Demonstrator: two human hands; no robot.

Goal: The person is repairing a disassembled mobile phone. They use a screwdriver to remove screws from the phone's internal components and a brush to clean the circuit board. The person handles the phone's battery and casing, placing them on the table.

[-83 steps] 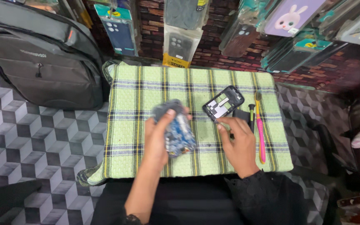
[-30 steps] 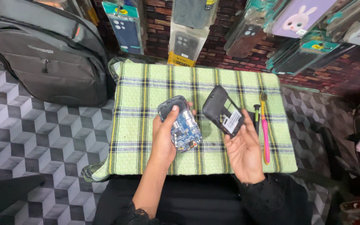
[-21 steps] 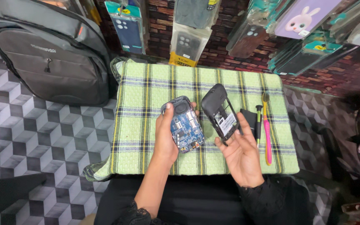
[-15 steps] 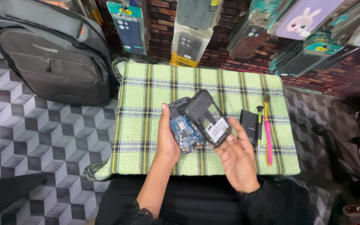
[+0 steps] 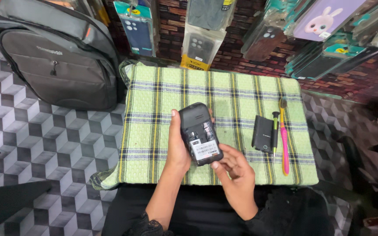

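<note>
Small black plastic phone body (image 5: 200, 134), back open with a white label showing, held above the green plaid cloth (image 5: 162, 96), long axis running away from the person. Left hand (image 5: 178, 146) clasps its left edge; right hand (image 5: 235, 168) loosely curled, fingertips touching its near right corner

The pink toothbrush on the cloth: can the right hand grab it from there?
Probably yes. The pink toothbrush lies bare on the checked cloth, right of the right hand, with nothing between; but that hand now touches the black phone.
</note>
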